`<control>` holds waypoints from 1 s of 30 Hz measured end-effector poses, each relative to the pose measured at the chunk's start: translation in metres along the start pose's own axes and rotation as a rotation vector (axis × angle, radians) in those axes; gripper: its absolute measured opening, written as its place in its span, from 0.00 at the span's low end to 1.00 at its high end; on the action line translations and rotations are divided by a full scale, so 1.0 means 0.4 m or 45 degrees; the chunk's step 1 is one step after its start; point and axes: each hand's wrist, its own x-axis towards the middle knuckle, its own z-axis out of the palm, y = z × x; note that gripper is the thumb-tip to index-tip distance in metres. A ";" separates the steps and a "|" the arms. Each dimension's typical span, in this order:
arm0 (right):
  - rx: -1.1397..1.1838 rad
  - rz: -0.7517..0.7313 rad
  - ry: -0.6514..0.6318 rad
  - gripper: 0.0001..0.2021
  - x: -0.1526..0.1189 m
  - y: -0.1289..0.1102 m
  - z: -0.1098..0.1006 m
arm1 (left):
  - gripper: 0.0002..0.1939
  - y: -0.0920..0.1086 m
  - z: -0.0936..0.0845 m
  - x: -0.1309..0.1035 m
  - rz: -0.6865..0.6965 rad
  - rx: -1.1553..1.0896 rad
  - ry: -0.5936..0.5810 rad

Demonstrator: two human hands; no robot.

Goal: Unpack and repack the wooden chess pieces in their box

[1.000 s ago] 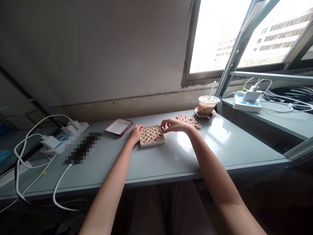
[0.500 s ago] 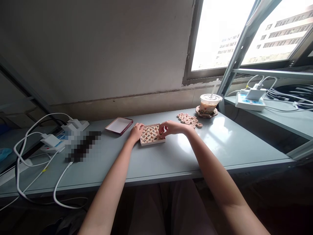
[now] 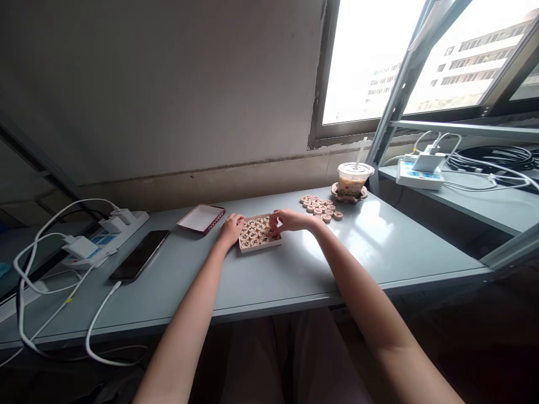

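A shallow open box (image 3: 261,247) on the desk holds rows of round wooden Chinese chess pieces (image 3: 254,234) with black characters. My left hand (image 3: 231,229) grips the box's left side, fingers closed over its edge. At the right side of the box, my right hand (image 3: 286,220) has thumb and fingertips closed around a chess piece in the right-hand column; the fingers cover most of it. Farther right, several loose chess pieces (image 3: 322,208) with red characters lie flat in a cluster.
The box lid (image 3: 201,217) lies inside-up at the left. A phone (image 3: 140,255) and power strip (image 3: 101,238) with trailing cables are farther left. A drink cup (image 3: 353,179) with a straw stands on a coaster (image 3: 336,191) at the back right, near the shelf post (image 3: 385,126).
The view has shifted slightly, so most things sit a little farther left. My right fingers have moved slightly over the right-hand column; my left hand stays on the box.
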 end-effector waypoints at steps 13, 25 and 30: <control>-0.451 0.887 0.474 0.27 -0.005 0.208 0.059 | 0.12 0.032 -0.002 -0.010 0.075 -0.262 -0.058; -0.473 0.315 0.576 0.09 0.011 0.106 0.056 | 0.12 0.041 -0.003 -0.013 0.066 -0.329 -0.102; -0.516 0.279 0.579 0.11 0.025 0.090 0.068 | 0.13 0.047 -0.008 -0.012 0.036 -0.373 -0.099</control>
